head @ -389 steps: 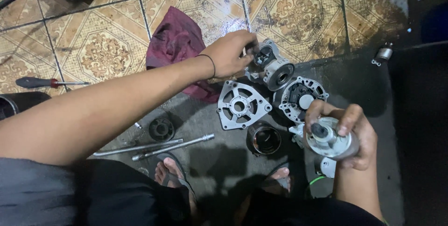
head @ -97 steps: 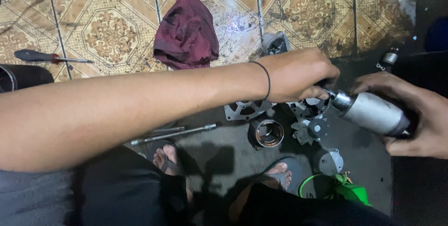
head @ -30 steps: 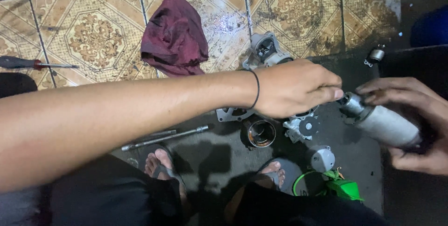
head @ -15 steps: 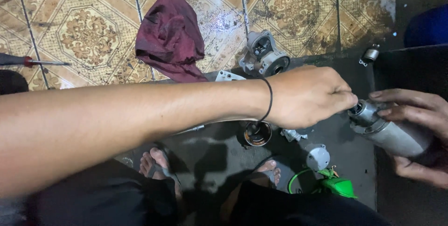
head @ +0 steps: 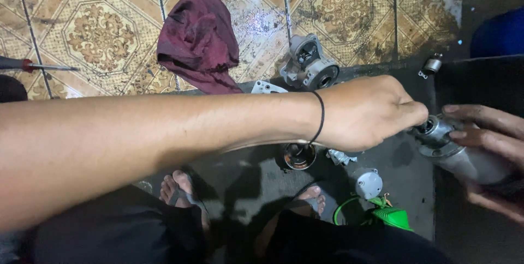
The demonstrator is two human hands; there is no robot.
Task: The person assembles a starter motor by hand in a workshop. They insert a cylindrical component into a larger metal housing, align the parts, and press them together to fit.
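while the right hand (head: pixel 480 149) wraps around the grey motor cylinder (head: pixel 464 155) to steady it above the dark mat (head: pixel 404 160), the left hand (head: pixel 371 112) presses its fingertips together at the cylinder's open end.

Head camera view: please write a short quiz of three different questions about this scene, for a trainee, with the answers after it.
1. True or false: the right hand holds the grey metal cylinder.
2. Which thing lies on the patterned tile floor beside the dark red cloth?
A. a grey metal housing
B. a hammer
C. a glass bottle
3. Fill in: the fingertips of the left hand meet the ______ of the cylinder.

Key
1. True; its fingers wrap around the cylinder.
2. A; the grey metal housing lies to the right of the cloth.
3. End; the fingertips pinch at its open end.
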